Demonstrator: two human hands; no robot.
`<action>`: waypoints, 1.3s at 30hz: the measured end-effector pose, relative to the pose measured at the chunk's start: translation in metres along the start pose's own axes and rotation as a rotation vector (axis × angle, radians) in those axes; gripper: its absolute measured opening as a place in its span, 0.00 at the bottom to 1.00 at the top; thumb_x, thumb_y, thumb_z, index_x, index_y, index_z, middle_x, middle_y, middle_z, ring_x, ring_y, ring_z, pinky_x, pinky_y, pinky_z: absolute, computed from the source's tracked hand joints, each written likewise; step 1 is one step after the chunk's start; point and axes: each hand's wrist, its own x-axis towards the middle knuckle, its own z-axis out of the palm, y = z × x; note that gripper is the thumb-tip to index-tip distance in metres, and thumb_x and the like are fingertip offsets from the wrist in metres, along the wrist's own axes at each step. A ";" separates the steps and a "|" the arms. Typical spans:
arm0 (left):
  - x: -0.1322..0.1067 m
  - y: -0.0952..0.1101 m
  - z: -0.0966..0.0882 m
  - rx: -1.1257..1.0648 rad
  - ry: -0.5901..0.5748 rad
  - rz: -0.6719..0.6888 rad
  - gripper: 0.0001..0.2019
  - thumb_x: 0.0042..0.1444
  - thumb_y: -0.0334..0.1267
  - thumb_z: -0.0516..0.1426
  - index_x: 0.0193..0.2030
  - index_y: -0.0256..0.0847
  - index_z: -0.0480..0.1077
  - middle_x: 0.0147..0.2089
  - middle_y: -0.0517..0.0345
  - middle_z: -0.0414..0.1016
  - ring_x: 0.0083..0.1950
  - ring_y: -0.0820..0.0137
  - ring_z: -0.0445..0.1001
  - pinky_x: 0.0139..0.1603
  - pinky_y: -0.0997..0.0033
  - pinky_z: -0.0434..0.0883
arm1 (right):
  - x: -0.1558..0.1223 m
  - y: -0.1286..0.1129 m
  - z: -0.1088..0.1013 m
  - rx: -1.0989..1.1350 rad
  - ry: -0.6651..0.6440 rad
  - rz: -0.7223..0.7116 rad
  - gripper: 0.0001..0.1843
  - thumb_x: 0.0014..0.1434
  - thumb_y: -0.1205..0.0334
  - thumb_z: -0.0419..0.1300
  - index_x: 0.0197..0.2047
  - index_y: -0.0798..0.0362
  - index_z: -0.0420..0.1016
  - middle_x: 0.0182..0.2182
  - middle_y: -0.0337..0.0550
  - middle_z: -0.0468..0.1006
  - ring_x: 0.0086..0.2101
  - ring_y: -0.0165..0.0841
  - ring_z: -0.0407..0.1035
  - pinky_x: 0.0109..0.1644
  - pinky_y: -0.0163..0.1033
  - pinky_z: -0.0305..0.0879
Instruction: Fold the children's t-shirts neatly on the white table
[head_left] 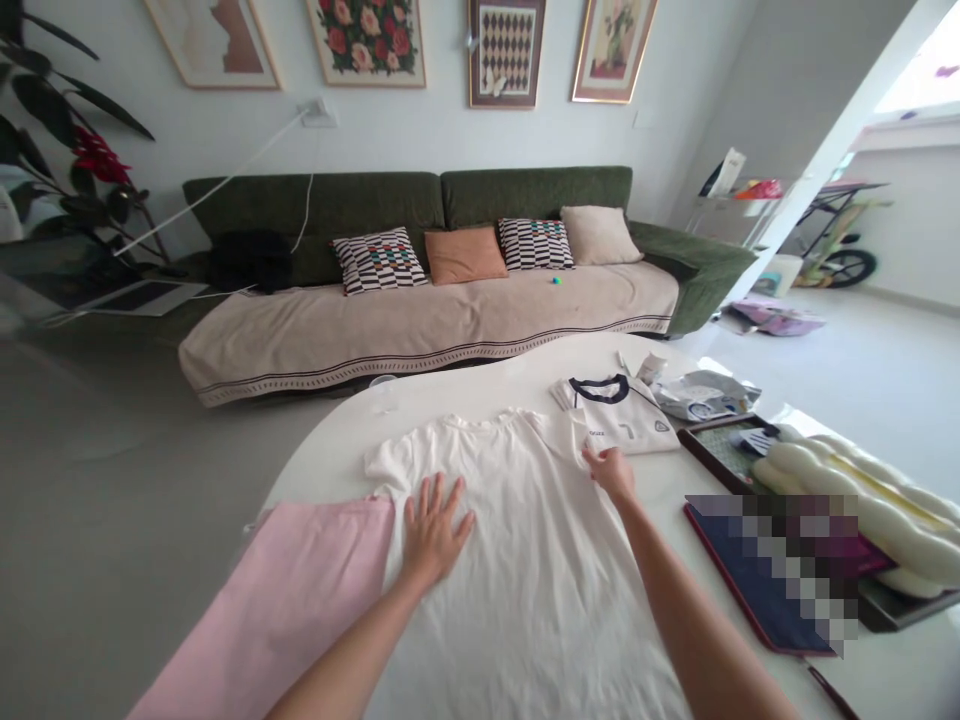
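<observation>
Seemingly, the right hand (613, 472) is pinching the probably soft, light shirt (525, 560) by its sleeve (568, 434), a good hold, while the left hand (437, 530) is lying flat, unclenched.

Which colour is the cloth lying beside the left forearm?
The cloth is pale pink, as the head view shows.

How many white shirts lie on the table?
2: a spread shirt under the left hand, and a folded shirt just beyond the right hand. Others could be hidden beneath the folded one.
</observation>
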 end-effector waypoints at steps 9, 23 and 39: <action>0.001 -0.003 0.005 -0.021 0.015 0.019 0.28 0.58 0.53 0.42 0.65 0.52 0.43 0.68 0.54 0.39 0.67 0.55 0.37 0.61 0.48 0.44 | -0.020 -0.018 0.015 0.026 0.137 -0.207 0.21 0.53 0.63 0.46 0.51 0.54 0.62 0.39 0.45 0.71 0.37 0.33 0.66 0.35 0.33 0.60; 0.001 -0.007 0.012 -0.027 0.080 0.053 0.28 0.58 0.52 0.43 0.65 0.49 0.45 0.67 0.53 0.40 0.67 0.56 0.38 0.61 0.55 0.49 | 0.035 -0.034 0.005 -0.414 0.096 -0.430 0.13 0.55 0.67 0.51 0.43 0.54 0.70 0.38 0.49 0.71 0.42 0.38 0.62 0.38 0.37 0.56; 0.000 -0.004 0.009 -0.074 0.066 0.054 0.27 0.58 0.51 0.44 0.64 0.53 0.44 0.68 0.56 0.37 0.66 0.55 0.39 0.61 0.52 0.47 | 0.067 -0.038 0.021 -0.554 -0.123 -0.656 0.10 0.56 0.61 0.52 0.36 0.53 0.73 0.37 0.45 0.74 0.43 0.37 0.63 0.38 0.36 0.55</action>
